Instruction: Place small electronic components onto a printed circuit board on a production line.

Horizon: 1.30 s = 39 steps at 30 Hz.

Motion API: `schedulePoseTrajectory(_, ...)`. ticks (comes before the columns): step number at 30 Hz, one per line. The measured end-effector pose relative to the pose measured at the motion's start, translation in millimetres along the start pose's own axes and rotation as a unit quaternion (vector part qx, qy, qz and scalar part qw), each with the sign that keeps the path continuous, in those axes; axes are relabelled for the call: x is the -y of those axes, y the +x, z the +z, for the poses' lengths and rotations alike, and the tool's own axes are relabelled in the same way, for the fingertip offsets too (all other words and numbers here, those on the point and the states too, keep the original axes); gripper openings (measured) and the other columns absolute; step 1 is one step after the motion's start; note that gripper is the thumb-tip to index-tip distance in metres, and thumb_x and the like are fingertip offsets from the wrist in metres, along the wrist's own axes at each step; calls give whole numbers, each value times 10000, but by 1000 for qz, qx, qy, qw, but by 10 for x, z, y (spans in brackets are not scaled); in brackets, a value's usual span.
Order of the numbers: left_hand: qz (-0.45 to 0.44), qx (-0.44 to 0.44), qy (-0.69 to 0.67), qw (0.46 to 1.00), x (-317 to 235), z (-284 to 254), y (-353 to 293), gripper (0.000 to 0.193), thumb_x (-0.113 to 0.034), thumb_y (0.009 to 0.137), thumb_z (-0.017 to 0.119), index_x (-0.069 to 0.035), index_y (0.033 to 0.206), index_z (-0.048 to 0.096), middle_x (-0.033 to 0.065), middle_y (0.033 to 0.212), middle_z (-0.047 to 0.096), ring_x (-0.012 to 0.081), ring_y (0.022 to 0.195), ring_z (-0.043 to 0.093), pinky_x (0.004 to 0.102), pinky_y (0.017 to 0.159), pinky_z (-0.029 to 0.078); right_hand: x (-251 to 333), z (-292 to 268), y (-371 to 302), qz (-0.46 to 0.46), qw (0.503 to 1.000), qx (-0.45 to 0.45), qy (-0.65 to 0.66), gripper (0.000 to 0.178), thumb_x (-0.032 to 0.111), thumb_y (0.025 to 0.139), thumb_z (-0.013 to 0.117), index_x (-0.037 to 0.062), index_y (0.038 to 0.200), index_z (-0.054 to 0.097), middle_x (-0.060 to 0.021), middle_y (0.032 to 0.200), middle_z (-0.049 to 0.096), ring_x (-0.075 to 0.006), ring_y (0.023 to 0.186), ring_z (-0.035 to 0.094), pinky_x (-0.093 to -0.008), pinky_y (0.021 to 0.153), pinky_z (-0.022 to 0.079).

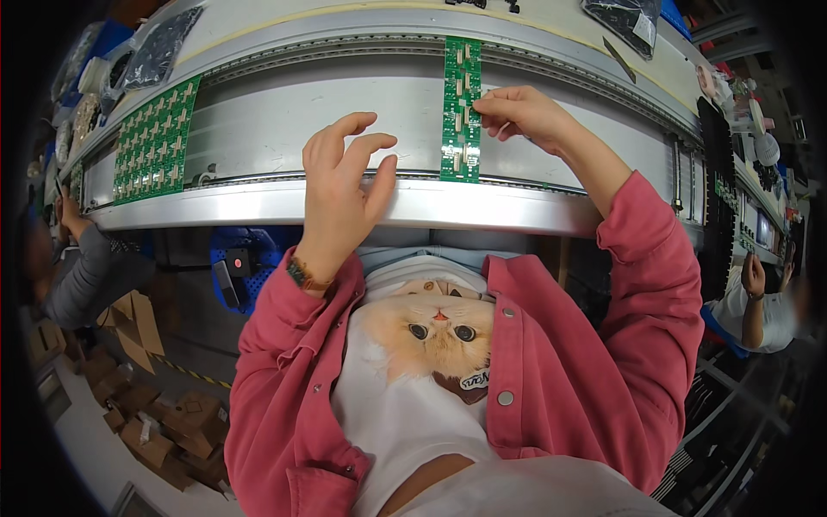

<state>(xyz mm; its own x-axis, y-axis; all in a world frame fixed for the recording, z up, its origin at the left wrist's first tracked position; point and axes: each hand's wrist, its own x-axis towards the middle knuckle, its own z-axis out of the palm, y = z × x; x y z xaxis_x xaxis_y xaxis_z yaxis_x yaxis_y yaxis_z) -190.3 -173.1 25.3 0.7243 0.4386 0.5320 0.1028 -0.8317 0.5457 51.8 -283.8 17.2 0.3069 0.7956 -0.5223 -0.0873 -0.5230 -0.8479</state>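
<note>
A narrow green circuit board [449,103] with a column of pale connectors spans the two rails of a conveyor in front of me. My right hand [521,114] is at its right edge, thumb and forefinger pinched together over the board's middle. Whatever lies between those fingertips is too small or hidden to make out. To the left of this board, my left hand [345,177] hovers above the near rail with fingers curved and apart, holding nothing. Farther left on the conveyor lies a wider green circuit board panel [155,142] with several rows of connectors.
The silver near rail [413,205] runs between my body and the boards. Beyond the far rail, a dark bagged item [164,47] and tweezers [619,60] lie on the bench. Other people [762,302] work at both sides. Cardboard boxes [159,431] sit on the floor at left.
</note>
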Motion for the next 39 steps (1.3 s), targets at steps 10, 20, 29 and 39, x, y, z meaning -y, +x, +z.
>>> schedulePoseTrajectory(10,170,265,94,945,228,60,1240,300,-141,810,611,-14,1078,567,129,1089,583,300,929,579,362,807,458,336,-812,567,-317,723,-395,-470,237,238,796,641,19,876,681,-42,730,654,-122,628,587,-249,569,462)
schedulePoseTrajectory(20,178,60,137,973,963,1179,2036,117,-104,780,507,-20,773,588,181,795,617,387,714,588,440,668,482,532,-819,1000,-227,765,-420,-432,129,55,677,547,2,723,655,-176,774,662,-396,727,600,-405,687,486)
schedulePoseTrajectory(29,123,111,149,975,753,1115,1978,132,-101,784,482,-15,760,578,198,783,616,395,705,583,440,669,475,541,-382,289,-259,862,-339,-273,191,51,713,546,1,858,660,-142,715,644,-349,640,599,-371,643,490)
schedulePoseTrajectory(39,109,125,133,977,699,939,2146,121,-72,766,491,1,763,587,189,740,617,387,692,581,420,660,473,-68,497,-827,-318,925,-204,41,157,-104,784,571,-54,909,652,-94,915,608,-167,795,581,-222,718,481)
